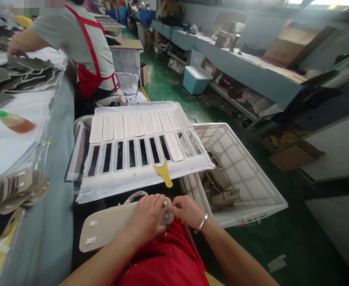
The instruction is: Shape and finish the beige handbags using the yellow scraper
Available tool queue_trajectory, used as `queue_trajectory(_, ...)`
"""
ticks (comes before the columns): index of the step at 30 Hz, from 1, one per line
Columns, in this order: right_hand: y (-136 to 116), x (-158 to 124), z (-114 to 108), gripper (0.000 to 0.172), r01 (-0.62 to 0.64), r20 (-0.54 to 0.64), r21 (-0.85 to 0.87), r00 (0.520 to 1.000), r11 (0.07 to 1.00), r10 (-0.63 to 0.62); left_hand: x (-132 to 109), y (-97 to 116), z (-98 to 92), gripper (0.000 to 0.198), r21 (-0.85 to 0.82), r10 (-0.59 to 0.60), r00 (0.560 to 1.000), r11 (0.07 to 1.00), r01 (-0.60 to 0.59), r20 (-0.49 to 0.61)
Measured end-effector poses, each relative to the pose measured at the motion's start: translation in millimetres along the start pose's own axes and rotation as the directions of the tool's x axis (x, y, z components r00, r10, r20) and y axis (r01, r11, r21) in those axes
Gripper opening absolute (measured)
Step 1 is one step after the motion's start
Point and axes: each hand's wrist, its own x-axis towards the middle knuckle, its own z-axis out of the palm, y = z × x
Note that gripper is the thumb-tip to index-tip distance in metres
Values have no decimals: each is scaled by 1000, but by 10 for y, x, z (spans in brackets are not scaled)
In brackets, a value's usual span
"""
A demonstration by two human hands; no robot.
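Note:
A long beige panel (114, 222) with rounded ends lies across my lap. Small white tabs stick up from both its ends, and a pale loop (135, 195) shows behind its far edge. My left hand (151, 214) is closed over the panel near its right end, fingers on top and thumb at the near side. At that same end my right hand (186, 210), with a silver bracelet at the wrist, pinches close to the tabs; what lies between its fingertips is too small to make out. Just beyond is a white board (108, 184) carrying pale strips (138, 125) and a yellow tool (164, 174).
Right of the board stands a white plastic crate (236, 159) with beige pieces inside. Stacked beige panels (13, 188) and a green-tipped bottle (15, 121) rest on the left table (56, 159). A co-worker in a red apron (87, 79) sits ahead. A teal bin (195, 81) is on the floor.

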Motion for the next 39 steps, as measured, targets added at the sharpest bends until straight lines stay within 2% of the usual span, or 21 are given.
queue_trajectory(12,-70,13,-51,20,41,-91,-130,994,991,-53,72,54,-36,61,-46,-38,999,998,39,22)
queue_trajectory(17,-62,43,-29,24,42,-83,-155,995,987,-55,91,98,1,69,0,-49,998,999,49,26)
queue_trajectory(20,-35,56,-2,25,50,-111,-172,991,984,-70,-39,67,-122,83,15,-28,999,999,28,16)
queue_trajectory(22,-15,61,-25,25,32,-104,-202,993,979,-54,-251,-46,-323,86,4,-106,992,994,106,-70)
queue_trajectory(23,-11,61,-54,26,25,-81,-220,996,975,-43,-398,-130,-449,77,-11,-199,970,980,199,-136)
queue_trajectory(24,-17,58,-92,26,19,-57,-246,998,969,-34,-567,-227,-579,62,-45,-320,926,947,317,-200)
queue_trajectory(25,-40,50,-130,27,23,-48,-277,998,960,-38,-749,-332,-702,45,-96,-451,858,892,441,-244)
queue_trajectory(26,-84,40,-158,29,36,-60,-310,997,950,-57,-931,-441,-806,34,-164,-567,783,824,542,-256)
queue_trajectory(27,-154,28,-165,33,63,-89,-340,991,938,-99,-1101,-549,-884,31,-245,-659,716,752,612,-232)
queue_trajectory(29,-370,17,-82,41,184,-137,-398,957,899,-257,-1363,-738,-945,33,-394,-763,628,630,670,-154)
queue_trajectory(31,-652,40,145,49,385,-66,-446,886,808,-459,-1492,-866,-905,34,-504,-793,603,555,662,-82)
queue_trajectory(32,-794,67,297,55,492,24,-458,839,741,-543,-1511,-902,-866,33,-543,-795,603,533,649,-60)
queue_trajectory(33,-926,102,457,63,577,119,-454,794,679,-596,-1510,-923,-827,33,-574,-794,607,516,635,-43)
queue_trajectory(35,-1126,188,751,76,669,250,-435,733,603,-633,-1474,-932,-773,31,-632,-789,615,483,606,-13)
queue_trajectory(37,-1224,272,946,83,695,302,-425,713,580,-633,-1432,-926,-766,29,-685,-783,621,442,580,21)
queue_trajectory(39,-1237,331,1027,85,692,308,-425,717,584,-625,-1401,-931,-793,28,-723,-763,645,423,546,40)
